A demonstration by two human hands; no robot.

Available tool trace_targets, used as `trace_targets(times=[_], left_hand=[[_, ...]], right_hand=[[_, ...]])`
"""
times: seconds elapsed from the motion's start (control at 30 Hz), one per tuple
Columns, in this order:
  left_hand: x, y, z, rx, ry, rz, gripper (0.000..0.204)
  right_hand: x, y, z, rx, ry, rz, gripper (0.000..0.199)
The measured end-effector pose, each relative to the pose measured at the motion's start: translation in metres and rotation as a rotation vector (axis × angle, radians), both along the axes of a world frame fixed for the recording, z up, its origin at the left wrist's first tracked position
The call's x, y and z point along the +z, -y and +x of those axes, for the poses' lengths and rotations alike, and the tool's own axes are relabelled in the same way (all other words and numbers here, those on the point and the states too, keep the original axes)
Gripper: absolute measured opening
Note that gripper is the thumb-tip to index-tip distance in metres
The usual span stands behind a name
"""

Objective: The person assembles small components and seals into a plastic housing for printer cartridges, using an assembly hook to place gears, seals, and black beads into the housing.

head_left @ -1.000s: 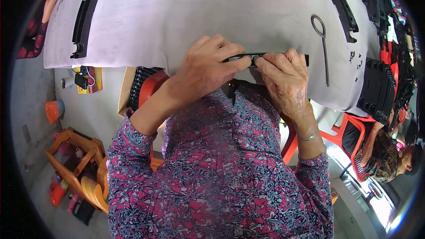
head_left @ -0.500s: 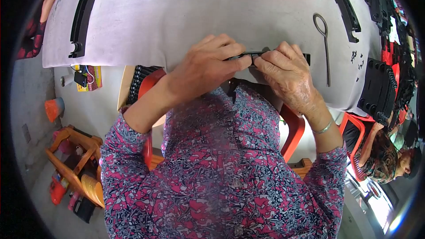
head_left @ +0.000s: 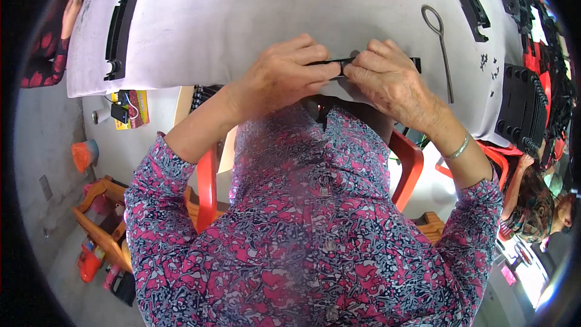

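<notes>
Seemingly black strip [head_left: 339, 62] pinched between left hand [head_left: 284, 75], right hand [head_left: 390, 79].

Yellow-red box [head_left: 129, 109] under table edge

black plastic strip [head_left: 339, 62], grey table [head_left: 242, 18], pink-and-grey floral sleeves [head_left: 157, 188], red chair [head_left: 408, 163]
</notes>
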State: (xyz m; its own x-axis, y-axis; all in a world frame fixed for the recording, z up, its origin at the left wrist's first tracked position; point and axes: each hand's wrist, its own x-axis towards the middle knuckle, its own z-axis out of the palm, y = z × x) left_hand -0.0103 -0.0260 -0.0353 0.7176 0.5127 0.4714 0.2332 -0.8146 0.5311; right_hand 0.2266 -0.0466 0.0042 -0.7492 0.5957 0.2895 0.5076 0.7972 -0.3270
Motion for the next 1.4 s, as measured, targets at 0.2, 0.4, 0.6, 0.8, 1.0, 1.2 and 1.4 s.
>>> trace_targets(times=[0.2,0.4,0.6,0.8,1.0,1.2,1.4], left_hand=[[-0.004,0.004,0.001,0.039,-0.019,0.038,0.029],[0.011,0.014,0.006,0.108,0.046,0.014,0.031],[0.027,0.020,0.025,0.265,0.009,-0.116,0.040],[0.031,0.021,0.046,0.287,-0.071,-0.104,0.034],[0.015,0.028,0.046,0.314,-0.002,-0.004,0.022],[0.014,0.029,0.048,0.310,-0.043,0.031,0.020],[0.005,0.037,0.058,0.397,-0.001,0.093,0.021]], right_hand=[[0.001,0.010,-0.001,-0.103,-0.019,0.010,0.019],[0.005,0.012,0.032,-0.611,-0.387,-0.051,0.011],[-0.001,-0.022,0.102,-1.040,-0.070,-0.072,0.035],[-0.017,-0.049,0.106,-1.059,-0.094,-0.234,0.044],[-0.016,-0.052,0.098,-1.111,-0.162,-0.357,0.036],[-0.017,-0.049,0.094,-1.006,-0.061,-0.257,0.031],[-0.010,-0.046,0.108,-0.858,-0.360,-0.604,0.030]])
